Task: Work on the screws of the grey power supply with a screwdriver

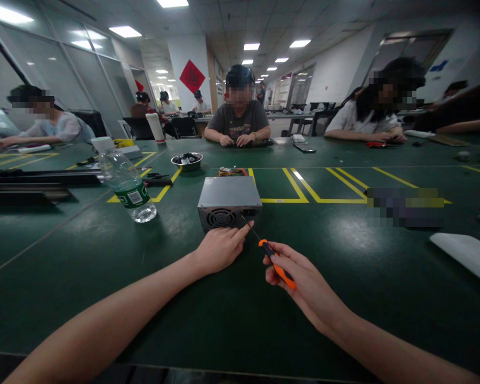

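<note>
A grey metal computer power supply (229, 192) sits on the green table, its fan grille and power socket facing me. Colourful cables (231, 172) show behind its far side. My left hand (221, 248) rests in front of it, index finger stretched toward the lower right of the near face; the other fingers are partly hidden. In my right hand (292, 269) is an orange and black screwdriver (278, 265), gripped by the handle. Its thin shaft points up and left to the near face beside the socket; whether the tip touches cannot be made out.
A clear water bottle (134, 186) with a green label stands left. Behind it are a metal bowl (187, 161) of small dark parts and black tools (158, 180). Yellow tape marks the green table (208, 320). A white object (464, 253) lies right. Several people sit across the table.
</note>
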{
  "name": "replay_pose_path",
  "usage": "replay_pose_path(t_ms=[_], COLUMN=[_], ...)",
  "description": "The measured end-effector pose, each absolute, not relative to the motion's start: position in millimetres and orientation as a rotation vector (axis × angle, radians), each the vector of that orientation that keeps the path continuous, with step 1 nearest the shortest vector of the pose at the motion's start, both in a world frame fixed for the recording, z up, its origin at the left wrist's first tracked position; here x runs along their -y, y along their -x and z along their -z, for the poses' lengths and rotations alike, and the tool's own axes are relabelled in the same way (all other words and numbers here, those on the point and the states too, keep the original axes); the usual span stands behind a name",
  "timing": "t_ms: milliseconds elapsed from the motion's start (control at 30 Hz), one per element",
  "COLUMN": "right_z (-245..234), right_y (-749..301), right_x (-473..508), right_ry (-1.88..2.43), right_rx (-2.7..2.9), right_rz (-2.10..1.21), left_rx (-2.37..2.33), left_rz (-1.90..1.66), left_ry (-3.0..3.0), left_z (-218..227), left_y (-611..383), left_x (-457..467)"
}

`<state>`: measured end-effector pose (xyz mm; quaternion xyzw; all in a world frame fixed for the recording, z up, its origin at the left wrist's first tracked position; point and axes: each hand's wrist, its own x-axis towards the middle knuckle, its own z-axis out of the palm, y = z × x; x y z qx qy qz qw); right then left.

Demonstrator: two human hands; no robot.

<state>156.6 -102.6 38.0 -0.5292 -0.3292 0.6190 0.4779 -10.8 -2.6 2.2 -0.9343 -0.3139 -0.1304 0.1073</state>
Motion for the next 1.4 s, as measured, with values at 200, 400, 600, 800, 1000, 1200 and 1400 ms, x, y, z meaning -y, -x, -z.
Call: replay_pose_path(t_ms=[200,400,600,800,1000,1200,1400], right_z=[-37,-36,-35,-33,-31,-35,-26], right_y=[-156,-154,-155,-159,-161,-160,-160], right_x=[102,101,108,112,115,114,109], right_ry=[1.271,1.283,1.398,1.459,1.485,1.46,1.443], right_rx=[0.805,0.875,1.265,1.74,1.933,2.005,1.778], right_rz=[-1.518,-1.495,-1.348,-0.951,-0.664,-0.635,-0.928], left_rx=[0.832,0.754,0.791,0.86,0.863,0.766,0.754], left_rz=[0.469,0.66,1.043,1.015,0.89,0.885,0.772], left_ry=[2.78,2.713,2.461,2.359,2.425,2.39,2.441], left_z=[-5,-6,-11,-16,-14,-13,-12], left_y=[14,21,35,39,40,33,25], left_x=[4,1,-11,-20,-22,-12,-3])
